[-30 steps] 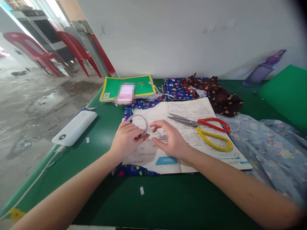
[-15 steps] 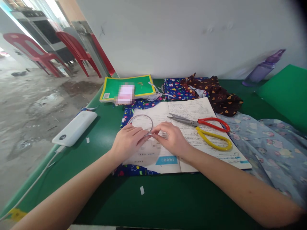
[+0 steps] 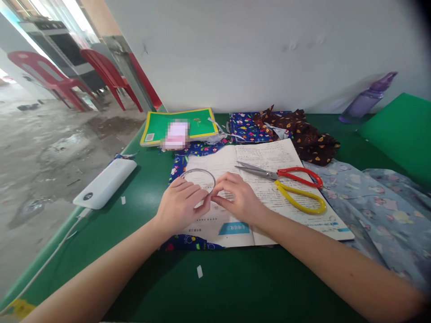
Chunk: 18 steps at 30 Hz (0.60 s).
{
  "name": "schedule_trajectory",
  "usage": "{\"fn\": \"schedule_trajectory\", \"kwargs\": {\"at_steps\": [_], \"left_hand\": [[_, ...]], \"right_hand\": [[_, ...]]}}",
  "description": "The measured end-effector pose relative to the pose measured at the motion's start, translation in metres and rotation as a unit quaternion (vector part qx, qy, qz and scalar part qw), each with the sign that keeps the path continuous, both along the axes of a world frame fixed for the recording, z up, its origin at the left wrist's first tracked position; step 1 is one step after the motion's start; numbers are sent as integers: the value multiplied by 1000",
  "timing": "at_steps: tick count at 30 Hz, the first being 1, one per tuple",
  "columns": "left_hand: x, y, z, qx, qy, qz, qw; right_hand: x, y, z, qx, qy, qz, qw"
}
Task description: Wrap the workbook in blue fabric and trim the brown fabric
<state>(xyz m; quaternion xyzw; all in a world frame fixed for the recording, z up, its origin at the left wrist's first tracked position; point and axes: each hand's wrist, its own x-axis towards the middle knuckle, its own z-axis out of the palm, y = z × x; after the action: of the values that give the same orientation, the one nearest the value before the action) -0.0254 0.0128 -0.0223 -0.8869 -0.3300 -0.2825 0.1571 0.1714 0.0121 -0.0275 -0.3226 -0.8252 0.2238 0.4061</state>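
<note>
My left hand [image 3: 182, 200] is closed round the near side of a thin grey ring [image 3: 199, 170], its upper curve showing above my knuckles. Fingertips of my right hand [image 3: 238, 197] are pinched together at the ring's right side, touching or almost touching my left fingers. Whatever lies between those fingertips is too small to make out. Both hands are over an open printed book [image 3: 269, 226], which rests on blue patterned fabric [image 3: 188, 242]. Scissors [image 3: 269, 175] with one red and one yellow handle lie on the right page, blades partly apart.
A white power bank [image 3: 107, 181] with a cable lies at left. Behind the book are a green book [image 3: 202, 117], blue printed cloth [image 3: 240, 125] and brown cloth [image 3: 296, 130]. Pale blue fabric [image 3: 380, 197] spreads at right, near a purple bottle [image 3: 363, 103]. Paper scraps dot the green table [image 3: 235, 282].
The ring has tilted and looks flatter. My left fingers have curled further in beside the right fingertips. The whole view has shifted slightly; the scissors and book stay in place.
</note>
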Motion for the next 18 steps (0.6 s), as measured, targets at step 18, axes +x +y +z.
{"fn": "schedule_trajectory", "kwargs": {"at_steps": [18], "left_hand": [[-53, 34, 14, -2, -185, 142, 973]], "right_hand": [[-3, -7, -3, 240, -140, 17, 961]]}}
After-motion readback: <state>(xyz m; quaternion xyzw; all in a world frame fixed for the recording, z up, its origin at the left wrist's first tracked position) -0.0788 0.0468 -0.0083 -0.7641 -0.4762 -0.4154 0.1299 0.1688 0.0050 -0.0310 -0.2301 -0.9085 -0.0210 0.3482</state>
